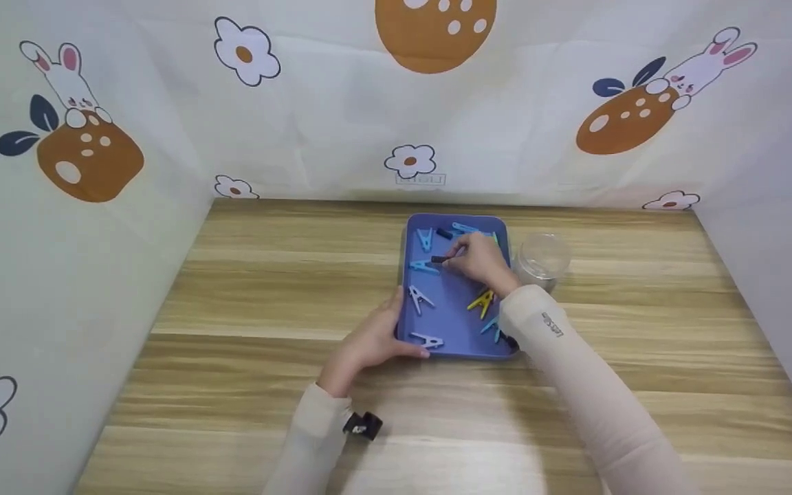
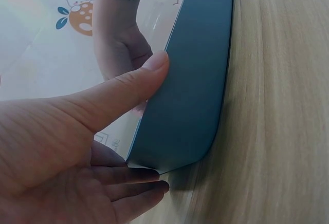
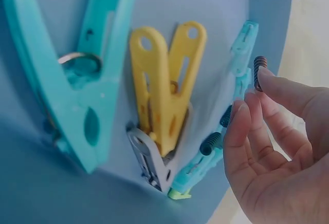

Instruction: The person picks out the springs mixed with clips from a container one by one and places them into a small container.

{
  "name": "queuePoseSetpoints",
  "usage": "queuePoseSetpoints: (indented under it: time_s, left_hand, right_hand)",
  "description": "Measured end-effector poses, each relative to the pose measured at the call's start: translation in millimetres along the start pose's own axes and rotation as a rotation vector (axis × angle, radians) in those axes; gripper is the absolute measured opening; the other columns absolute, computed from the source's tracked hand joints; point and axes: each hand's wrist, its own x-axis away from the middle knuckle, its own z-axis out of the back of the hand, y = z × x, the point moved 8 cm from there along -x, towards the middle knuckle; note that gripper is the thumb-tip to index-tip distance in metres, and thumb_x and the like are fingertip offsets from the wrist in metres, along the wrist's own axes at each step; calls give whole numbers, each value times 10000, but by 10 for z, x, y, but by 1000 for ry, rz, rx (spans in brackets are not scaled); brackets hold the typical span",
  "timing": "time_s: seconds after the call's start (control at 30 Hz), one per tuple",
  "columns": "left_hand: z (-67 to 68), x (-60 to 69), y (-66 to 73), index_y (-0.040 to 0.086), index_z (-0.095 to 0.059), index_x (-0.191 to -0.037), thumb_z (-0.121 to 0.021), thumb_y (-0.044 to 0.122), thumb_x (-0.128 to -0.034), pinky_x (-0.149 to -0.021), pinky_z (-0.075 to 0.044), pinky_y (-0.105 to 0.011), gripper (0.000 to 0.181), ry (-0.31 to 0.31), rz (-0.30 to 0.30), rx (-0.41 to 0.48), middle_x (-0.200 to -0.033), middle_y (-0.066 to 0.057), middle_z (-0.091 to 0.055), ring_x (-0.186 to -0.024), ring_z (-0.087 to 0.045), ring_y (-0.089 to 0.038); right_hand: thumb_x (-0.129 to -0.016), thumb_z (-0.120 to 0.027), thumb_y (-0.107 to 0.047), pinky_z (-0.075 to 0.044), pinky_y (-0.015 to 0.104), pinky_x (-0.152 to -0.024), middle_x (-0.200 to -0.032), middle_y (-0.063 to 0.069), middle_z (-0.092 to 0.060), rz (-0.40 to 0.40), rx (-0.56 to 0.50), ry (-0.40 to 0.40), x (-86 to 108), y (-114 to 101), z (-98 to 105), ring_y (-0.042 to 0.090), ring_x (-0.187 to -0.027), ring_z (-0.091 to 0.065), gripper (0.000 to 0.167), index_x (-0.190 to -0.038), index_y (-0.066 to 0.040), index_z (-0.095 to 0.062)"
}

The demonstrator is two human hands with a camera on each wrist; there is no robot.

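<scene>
My right hand [image 1: 482,260] is over the upper part of a blue tray [image 1: 447,337], pinching a small dark coil spring [image 3: 260,73] between thumb and fingertips. Near the spring lies a light blue clothespin [image 1: 425,266]. Other clothespins in the tray include a yellow one [image 3: 164,90], a grey one [image 3: 151,157] and a large-looking teal one [image 3: 97,100]. Two more dark springs, one [image 3: 211,143] partly covering the other's surroundings, lie by the tray's edge. My left hand [image 1: 372,337] rests against the tray's near-left corner, thumb along the near wall, fingers on the left side.
A clear round jar [image 1: 544,258] stands close to the tray's right side, partly behind the right wrist. Wood-grain tabletop [image 1: 286,275] surrounds the tray. Printed cloth walls [image 1: 327,110] rise at the back and both sides.
</scene>
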Motion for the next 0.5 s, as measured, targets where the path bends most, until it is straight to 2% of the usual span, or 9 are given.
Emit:
queuePoseSetpoints:
  time_s: [0.13, 0.5]
  left_hand:
    - [1, -2, 8, -144, -80, -1624, -935, 220, -816, -1318, -193, -507, 1231, -1, -13, 7, -1709, -323, -153, -1594, -212, -428]
    - [-2, 3, -3, -118, -81, -1636, -929, 225, -823, -1321, -181, -501, 1224, -1, 1, -2, -1719, -300, -143, -1600, -200, -418]
  right_hand:
    - [-900, -793, -99, -409, 243, -620, -811, 81, -721, 25, 9, 23, 12, -33, 64, 113, -671, -512, 117, -929, 15, -784]
    - [-920, -803, -99, -396, 249, -592, -714, 14, -645, 39, -19, 52, 93, -78, 162, 109, -634, -487, 98, -914, -2, -787]
